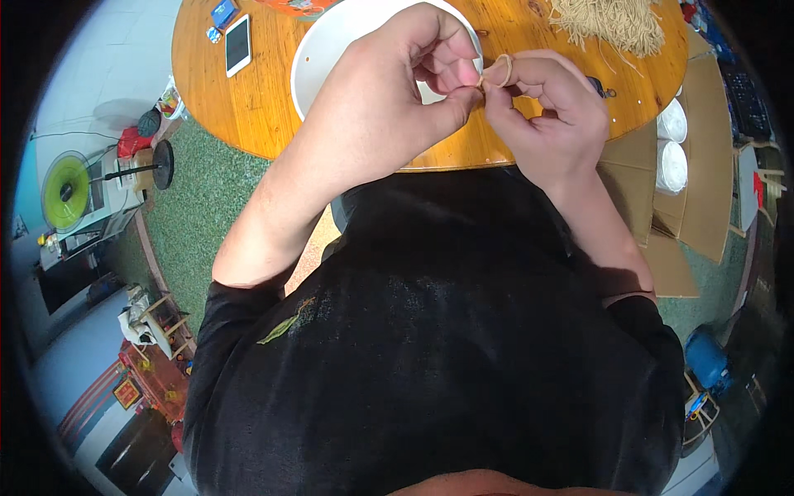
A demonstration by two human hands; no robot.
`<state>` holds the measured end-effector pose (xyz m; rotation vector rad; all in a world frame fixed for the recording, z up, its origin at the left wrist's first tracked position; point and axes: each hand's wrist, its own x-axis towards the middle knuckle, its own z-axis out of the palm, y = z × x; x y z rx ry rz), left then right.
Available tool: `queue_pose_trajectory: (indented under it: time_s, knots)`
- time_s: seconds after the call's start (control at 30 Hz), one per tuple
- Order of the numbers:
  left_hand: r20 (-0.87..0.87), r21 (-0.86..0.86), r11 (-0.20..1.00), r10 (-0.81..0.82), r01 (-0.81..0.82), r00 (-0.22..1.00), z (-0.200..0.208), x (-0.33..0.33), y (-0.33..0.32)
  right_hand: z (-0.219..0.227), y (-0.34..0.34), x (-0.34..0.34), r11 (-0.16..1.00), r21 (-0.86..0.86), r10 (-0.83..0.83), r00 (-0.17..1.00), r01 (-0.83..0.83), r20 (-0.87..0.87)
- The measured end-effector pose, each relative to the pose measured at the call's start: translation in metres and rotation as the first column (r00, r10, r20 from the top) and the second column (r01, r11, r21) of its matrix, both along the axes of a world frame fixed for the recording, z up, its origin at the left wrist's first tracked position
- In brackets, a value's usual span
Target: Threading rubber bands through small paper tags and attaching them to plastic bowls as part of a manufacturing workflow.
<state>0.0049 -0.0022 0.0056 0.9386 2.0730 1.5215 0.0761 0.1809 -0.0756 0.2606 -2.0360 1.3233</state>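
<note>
"while both hands meet up toward one o'clock, what have they got between them?"

"a thin tan cord (510, 69), bent into a small loop. it's held up over the near part of the wooden surface (256, 107), just off the three o'clock side of the white basin (331, 50)."

"and how are the fingers set?"

"the left hand (405, 95) has thumb and forefinger brought together on the cord, its other fingers loosely curled. the right hand (558, 112) pinches it too, with the loop standing at its forefinger. whether it goes right round that finger, i can't tell."

"heavy at all?"

"hardly, i'd say. it should be light, limp and soft, much like the hank of tan cords (608, 29) lying at about half past one. it'll follow a pull but won't take a push."

"slippery?"

"probably not; that dull, fibrous look suggests decent grip. i doubt it's fragile, though a sharp tug could fray it or snap the loop tight."

"so where would you take hold?"

"by the fingertips, close on each side of where the loop closes. pinch the curve itself and it'd likely flatten."
</note>
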Motion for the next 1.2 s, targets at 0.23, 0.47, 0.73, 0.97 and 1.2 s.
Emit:
queue_pose_trajectory:
  time_s: [0.23, 0.47, 0.73, 0.97, 1.2]
  knots:
    - [0.018, -0.123, 0.992, 0.007, -0.004, 1.0, -0.002, -0.011, 0.004, -0.002, 0.003, 0.004, 0.774, -0.59, 0.402, 0.899, -0.232, 0.174]
    - [-0.18, 0.196, 0.959, -0.168, 0.203, 0.969, -0.012, -0.018, 0.005, -0.004, 0.015, 0.004, 0.735, -0.62, 0.502, 0.835, -0.274, 0.226]
    - [-0.423, 0.321, 0.854, -0.258, 0.41, 0.868, -0.036, -0.033, 0.002, 0.005, 0.015, 0.004, 0.759, -0.591, 0.523, 0.796, -0.272, 0.305]
    - [-0.126, 0.15, 0.969, -0.179, 0.197, 0.976, -0.006, -0.015, 0.005, 0.01, 0.012, 0.009, 0.827, -0.512, 0.45, 0.821, -0.234, 0.352]
    - [0.14, -0.118, 0.993, 0.006, 0.011, 0.99, 0.004, -0.007, 0.004, 0.009, 0.012, 0.009, 0.813, -0.524, 0.478, 0.806, -0.255, 0.349]
